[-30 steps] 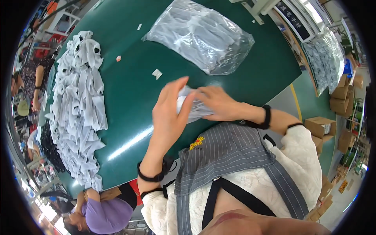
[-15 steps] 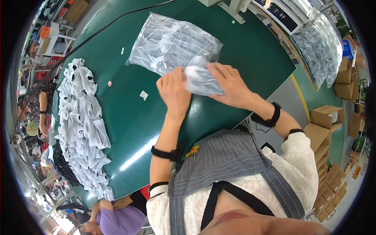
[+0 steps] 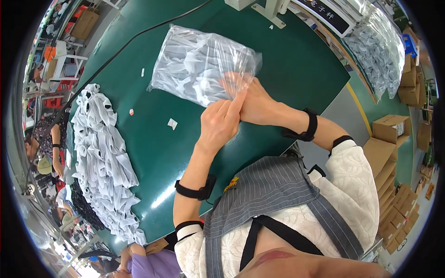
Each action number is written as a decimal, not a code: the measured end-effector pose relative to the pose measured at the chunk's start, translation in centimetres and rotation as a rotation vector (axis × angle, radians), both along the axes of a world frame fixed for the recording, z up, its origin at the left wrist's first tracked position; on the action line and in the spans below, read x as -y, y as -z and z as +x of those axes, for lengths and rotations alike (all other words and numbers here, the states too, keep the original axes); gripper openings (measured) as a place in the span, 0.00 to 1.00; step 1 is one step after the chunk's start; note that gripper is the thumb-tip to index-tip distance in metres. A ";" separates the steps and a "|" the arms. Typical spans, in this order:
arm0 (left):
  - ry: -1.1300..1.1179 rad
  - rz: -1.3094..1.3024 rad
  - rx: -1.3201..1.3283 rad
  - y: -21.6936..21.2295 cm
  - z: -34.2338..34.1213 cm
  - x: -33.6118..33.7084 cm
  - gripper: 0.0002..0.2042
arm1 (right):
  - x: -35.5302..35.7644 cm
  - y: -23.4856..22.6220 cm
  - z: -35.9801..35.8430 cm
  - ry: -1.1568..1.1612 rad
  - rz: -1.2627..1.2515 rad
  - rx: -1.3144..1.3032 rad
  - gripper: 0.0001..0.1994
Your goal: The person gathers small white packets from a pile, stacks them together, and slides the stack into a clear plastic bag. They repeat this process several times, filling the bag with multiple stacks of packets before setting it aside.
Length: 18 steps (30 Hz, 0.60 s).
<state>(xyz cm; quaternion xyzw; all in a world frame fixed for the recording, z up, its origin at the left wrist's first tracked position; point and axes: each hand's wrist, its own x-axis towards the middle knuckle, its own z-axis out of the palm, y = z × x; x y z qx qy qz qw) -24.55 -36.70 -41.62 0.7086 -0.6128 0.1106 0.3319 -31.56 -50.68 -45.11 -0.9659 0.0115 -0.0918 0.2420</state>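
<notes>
A clear plastic bag (image 3: 185,55) filled with light grey fabric pieces lies on the green table. Its opening faces me. My left hand (image 3: 216,121) is closed at the near edge of the bag, pinching the film, with its index finger against my other hand. My right hand (image 3: 259,105) reaches into the opening. Through the film its fingers look stretched out over the fabric pieces (image 3: 204,85), and I see nothing gripped in them. The left fingertips are partly hidden.
A long heap of grey fabric pieces (image 3: 99,139) lies along the table's left side. A black cable (image 3: 139,34) crosses the far left. Small white scraps (image 3: 172,123) dot the table. Another filled bag (image 3: 375,55) and cardboard boxes (image 3: 389,127) stand at right. Other people sit at left.
The grey fabric bundle between my hands is no longer outside the bag. My right hand has moved into the opening, and my left hand has shifted right to the bag's edge.
</notes>
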 end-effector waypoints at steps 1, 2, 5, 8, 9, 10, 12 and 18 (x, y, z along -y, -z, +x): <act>0.025 -0.002 -0.009 -0.2 0.2 -0.1 0.25 | 0.0 0.6 0.5 0.014 -0.002 -0.002 0.36; 0.051 -0.004 -0.017 -0.4 0.4 -0.3 0.27 | 0.2 1.2 1.1 -0.031 -0.027 0.083 0.35; 0.086 0.054 -0.007 -1.2 0.7 -0.9 0.25 | -0.3 1.7 2.9 -0.118 -0.075 0.246 0.32; 0.101 0.061 0.000 -1.1 0.6 -1.3 0.25 | -2.4 0.5 4.9 -0.004 -0.067 -0.064 0.33; 0.081 0.044 -0.001 -0.8 0.6 -1.8 0.26 | -3.1 0.6 5.0 0.001 -0.062 -0.066 0.33; 0.059 0.027 -0.001 -0.6 0.6 -2.1 0.27 | -3.9 0.8 4.9 0.059 -0.051 -0.014 0.34; 0.051 0.051 -0.022 -0.2 0.6 -2.5 0.27 | -5.2 1.3 4.7 0.171 -0.031 0.090 0.36; -0.043 -0.004 -0.075 0.7 -0.1 -2.8 0.27 | -0.9 1.9 -1.0 -0.020 0.122 0.406 0.28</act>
